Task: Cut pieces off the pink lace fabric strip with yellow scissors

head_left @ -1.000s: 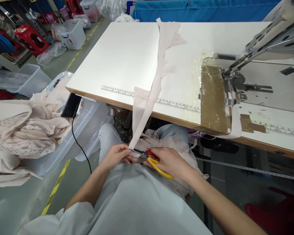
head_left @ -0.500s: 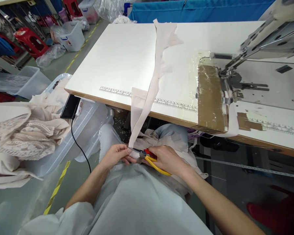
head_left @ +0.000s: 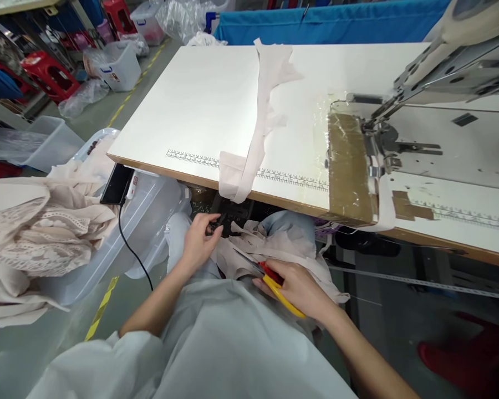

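While right hand (head_left: pixel 299 288) grips yellow-handled scissors (head_left: pixel 274 282) — crumpled beige fabric (head_left: pixel 270 249) beneath.

white table (head_left: pixel 199 100) – beige fabric strip (head_left: pixel 261 116) draped over front edge, sewing machine (head_left: pixel 436 111) right

the scissors (head_left: pixel 274 280) have yellow and red handles. the fabric strip (head_left: pixel 261 119) is pale beige-pink on a white table (head_left: pixel 199 105) with a tan wood edge and a black printed ruler (head_left: pixel 191 158). the lace pile (head_left: pixel 37 233) is cream. the cloth behind (head_left: pixel 336 22) is blue, the stool (head_left: pixel 50 72) red.
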Available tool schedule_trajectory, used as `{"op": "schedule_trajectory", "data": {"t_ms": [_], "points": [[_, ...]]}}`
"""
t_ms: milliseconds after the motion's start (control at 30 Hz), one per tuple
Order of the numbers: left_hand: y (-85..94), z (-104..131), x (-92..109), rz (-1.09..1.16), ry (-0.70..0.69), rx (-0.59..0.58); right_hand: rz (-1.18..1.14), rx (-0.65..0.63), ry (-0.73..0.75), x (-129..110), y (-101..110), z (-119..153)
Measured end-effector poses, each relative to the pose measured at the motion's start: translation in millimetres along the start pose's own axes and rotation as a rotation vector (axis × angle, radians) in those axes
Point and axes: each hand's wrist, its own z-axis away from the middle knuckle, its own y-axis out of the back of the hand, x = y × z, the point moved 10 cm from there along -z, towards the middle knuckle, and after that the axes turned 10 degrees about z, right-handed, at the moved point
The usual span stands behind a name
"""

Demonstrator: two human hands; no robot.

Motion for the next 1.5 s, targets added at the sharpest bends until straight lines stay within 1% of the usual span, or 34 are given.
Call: {"op": "schedule_trajectory", "data": {"t_ms": [67, 133, 167, 200, 233, 300, 333, 367, 400, 433, 467, 500, 533, 567, 600, 633, 667, 700, 733, 767, 800, 867, 933, 967, 1000, 1033, 1100, 1167, 1200, 1333, 1500], "points": [[-12.6, -13, 9, -0.045, -0.117, 0.025, -0.045, 0.018, -0.017, 4, 2, 5], [-21.4, -20, 10, -0.020, -0.150, 0.054, -0.084, 0.038, -0.034, 8, 6, 10], [-23.6, -21, 4, 0.024, -0.126, 0.057, -0.103, 0.047, -0.042, 10, 8, 12], [-23.8, -21, -6, 0.085, -0.061, 0.052, -0.123, 0.054, -0.049, 13, 10, 15], [-21.9, -17, -22, 0.150, 0.037, 0.043, -0.142, 0.061, -0.059, 15, 12, 18], [-10.9, -1, -62, 0.236, 0.263, 0.029, -0.181, 0.070, -0.087, 21, 16, 23], [-0.7, 10, -82, 0.241, 0.364, 0.040, -0.202, 0.072, -0.099, 24, 17, 25], [12.3, 22, -98, 0.222, 0.430, 0.066, -0.223, 0.074, -0.110, 26, 17, 27], [26.3, 32, -108, 0.190, 0.468, 0.101, -0.246, 0.074, -0.115, 27, 17, 29], [38.7, 42, -113, 0.156, 0.482, 0.132, -0.272, 0.072, -0.115, 28, 17, 30], [46.9, 51, -112, 0.132, 0.490, 0.149, -0.303, 0.065, -0.111, 27, 16, 29], [48.8, 58, -106, 0.128, 0.492, 0.135, -0.336, 0.059, -0.106, 26, 15, 29], [42.3, 63, -94, 0.159, 0.493, 0.075, -0.368, 0.054, -0.100, 24, 14, 27], [27.9, 66, -78, 0.232, 0.496, -0.027, -0.395, 0.050, -0.096, 22, 14, 26], [7.3, 69, -58, 0.342, 0.497, -0.167, -0.415, 0.044, -0.094, 20, 14, 24], [-15.5, 72, -33, 0.482, 0.497, -0.320, -0.428, 0.035, -0.095, 18, 15, 22], [-34.0, 73, -9, 0.605, 0.488, -0.441, -0.433, 0.021, -0.095, 16, 15, 20], [-47.3, 72, 12, 0.675, 0.475, -0.525, -0.432, 0.005, -0.092, 14, 16, 19], [-55.4, 69, 26, 0.693, 0.460, -0.562, -0.427, -0.013, -0.088, 13, 17, 19], [-58.6, 63, 35, 0.647, 0.428, -0.560, -0.419, -0.028, -0.083, 12, 19, 19], [-57.7, 56, 40, 0.557, 0.373, -0.528, -0.408, -0.041, -0.081, 11, 20, 19], [-49.3, 41, 48, 0.347, 0.215, -0.438, -0.365, -0.060, -0.089, 13, 24, 21], [-42.0, 33, 57, 0.215, 0.069, -0.384, -0.324, -0.083, -0.102, 16, 25, 23], [-41.1, 32, 58, 0.207, 0.047, -0.387, -0.315, -0.102, -0.098, 17, 25, 23], [-42.7, 32, 56, 0.243, 0.073, -0.413, -0.317, -0.126, -0.088, 16, 24, 23], [-46.3, 33, 53, 0.304, 0.137, -0.456, -0.323, -0.153, -0.073, 15, 23, 23], [-55.3, 39, 42, 0.455, 0.313, -0.541, -0.325, -0.203, -0.032, 13, 20, 20], [-61.7, 45, 32, 0.571, 0.467, -0.582, -0.301, -0.236, 0.016, 10, 18, 16], [-63.2, 47, 28, 0.607, 0.512, -0.585, -0.290, -0.246, 0.042, 8, 17, 14], [-64.7, 48, 12, 0.700, 0.575, -0.563, -0.262, -0.288, 0.112, -2, 15, 4], [-62.2, 48, 2, 0.724, 0.602, -0.528, -0.189, -0.325, 0.110, -9, 13, -3]]}}
